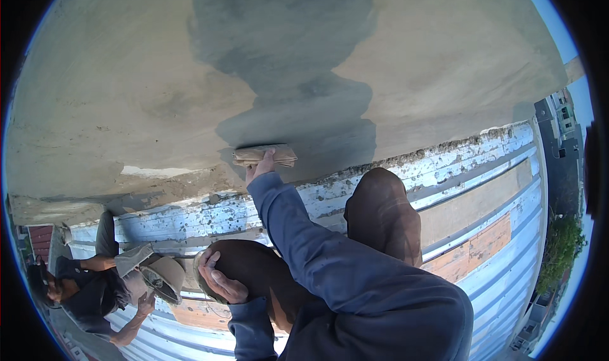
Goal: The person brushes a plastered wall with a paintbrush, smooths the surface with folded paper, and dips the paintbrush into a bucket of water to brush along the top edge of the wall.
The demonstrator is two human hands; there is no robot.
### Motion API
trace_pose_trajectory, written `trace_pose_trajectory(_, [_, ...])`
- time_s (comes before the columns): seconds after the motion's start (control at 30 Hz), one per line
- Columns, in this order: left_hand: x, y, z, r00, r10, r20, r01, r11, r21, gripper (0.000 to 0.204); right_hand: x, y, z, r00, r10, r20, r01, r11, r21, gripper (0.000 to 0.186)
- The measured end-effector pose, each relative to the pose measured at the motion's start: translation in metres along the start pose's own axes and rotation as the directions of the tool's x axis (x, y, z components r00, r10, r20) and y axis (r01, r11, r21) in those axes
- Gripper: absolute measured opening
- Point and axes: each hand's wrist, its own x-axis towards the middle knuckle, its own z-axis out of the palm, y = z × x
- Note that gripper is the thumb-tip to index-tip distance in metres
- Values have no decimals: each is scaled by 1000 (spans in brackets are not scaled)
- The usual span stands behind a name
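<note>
In the head view, a folded brown pad (pixel 283 154) is being pinched in the right hand (pixel 261 164) and held against the wall (pixel 444 63), at the lower left of a dark patch (pixel 285 37). The left hand (pixel 222 278), loosely curved, is being rested on the left knee (pixel 250 266).

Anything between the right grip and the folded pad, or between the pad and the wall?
Nothing visible. The right grip is directly on the pad, which appears to lie against the wall, with no object showing between.
</note>
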Motion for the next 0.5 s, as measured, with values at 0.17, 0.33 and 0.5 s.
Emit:
trace_pose_trajectory(0.17, [5,-4,-9,999,-34,-3,34,997,71,59,27,-60,20,991,28,-133,-2,981,194,57])
trace_pose_trajectory(0.33, [3,-18,-26,998,-58,-2,58,993,100,61,45,-218,29,937,-325,-126,325,946,-21,63])
trace_pose_trajectory(0.5, [9,-3,10,998,-33,59,34,999,-17,54,46,-161,-3,970,-214,-119,180,953,-245,59])
